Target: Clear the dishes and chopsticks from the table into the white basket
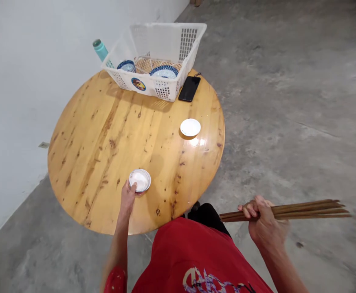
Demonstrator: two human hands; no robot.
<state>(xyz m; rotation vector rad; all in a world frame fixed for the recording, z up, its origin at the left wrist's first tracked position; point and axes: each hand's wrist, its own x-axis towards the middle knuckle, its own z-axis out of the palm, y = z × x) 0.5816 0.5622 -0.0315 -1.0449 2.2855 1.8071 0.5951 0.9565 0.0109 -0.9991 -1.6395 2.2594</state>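
Note:
My left hand (129,193) grips the near-left rim of a small stack of white bowls (140,180) over the front part of the round table, thumb over the edge. Whether the stack touches the tabletop I cannot tell. Off the table's right side, above the floor, my right hand (265,219) is closed round a bundle of brown chopsticks (309,209) lying roughly level. A single white bowl (190,127) stands by itself on the right part of the table.
A white plastic basket (165,87) at the table's far edge holds blue-patterned bowls (126,66) and a blue-rimmed plate (164,72). A black phone (189,88) lies beside it. A teal bottle (100,49) stands behind its left end. The wall (19,89) borders the wooden table (83,162) on the left.

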